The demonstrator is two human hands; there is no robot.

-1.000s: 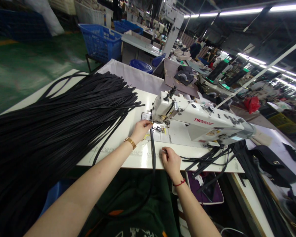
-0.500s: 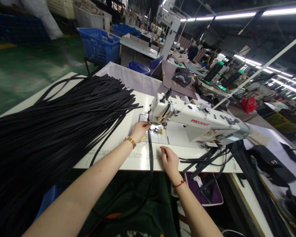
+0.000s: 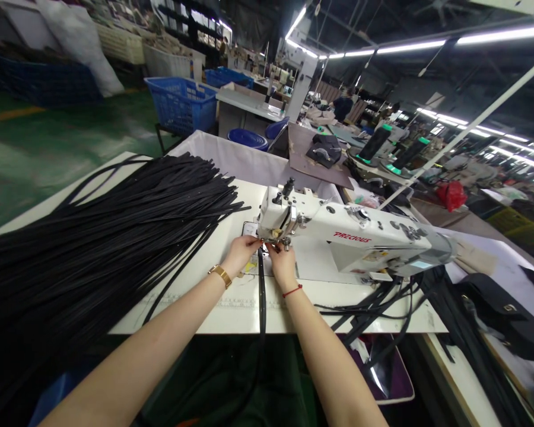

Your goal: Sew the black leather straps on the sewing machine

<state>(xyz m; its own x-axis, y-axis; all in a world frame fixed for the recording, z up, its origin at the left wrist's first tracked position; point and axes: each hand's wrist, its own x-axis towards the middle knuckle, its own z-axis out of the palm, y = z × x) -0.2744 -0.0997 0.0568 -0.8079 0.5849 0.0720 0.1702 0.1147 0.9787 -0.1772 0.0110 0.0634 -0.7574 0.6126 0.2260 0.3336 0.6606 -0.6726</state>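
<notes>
Head view: the likeliest trouble lies with fingertips crowded under the stitching end of a white metal sewing machine with red lettering (image 3: 311,218); if either slipped inward, it could meet the needle (its tip cannot be made out). A narrow, flat black strap (image 3: 262,290) might also run crooked, should the two hands press on it unevenly. Its trailing length drops over the front edge of a glossy white tabletop (image 3: 196,317) toward dark green cloth (image 3: 285,379), so its weight, or a snag there, could drag it off line. Loose tips from a thick heap of long black straps (image 3: 137,207) reach near the machine's head and might stray into the work.

The strap lies between the person's hands, running from the machine's head toward the body. The left hand (image 3: 240,253), above a gold-coloured metal wristband (image 3: 221,276), is just left of it, thumb and fingers drawn together; the right hand (image 3: 283,264), above a thin red cord bracelet (image 3: 292,291), is just right, fingers bent. They sit close together, but whether either grips the strap cannot be told.
</notes>
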